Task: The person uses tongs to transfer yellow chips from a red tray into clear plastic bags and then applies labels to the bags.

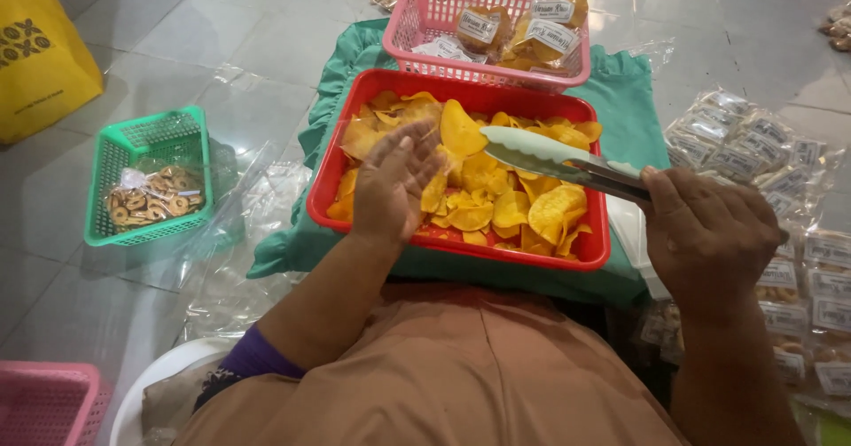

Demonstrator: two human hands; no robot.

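The right hand sits at about four o'clock in the view, fingers curled around the handle end of a pair of pale green tongs, gripping them firmly. The tongs run from that hand toward ten o'clock, their broad tips lying over the yellow-orange chips with the two blades close together; whether a chip is caught between them cannot be told. The left hand is at about nine o'clock from the tong tips, open and flat with fingers stretched toward twelve o'clock, resting on the chips and holding nothing. The chips fill a red rectangular basket near the centre of the view, the left wrist crossing its near rim. Under the basket lies a green cushion with a frilled edge, which sits on the person's lap above an orange-brown garment. At twelve o'clock, just beyond the red basket, stands a pink basket holding sealed bags of chips with white labels. At three o'clock, on the tiled floor, lies a spread of small labelled clear packets. At nine o'clock, well apart from the red basket, a green basket holds a bag of small ring-shaped snacks. A yellow bag stands at ten o'clock, and the corner of another pink basket shows at seven o'clock.
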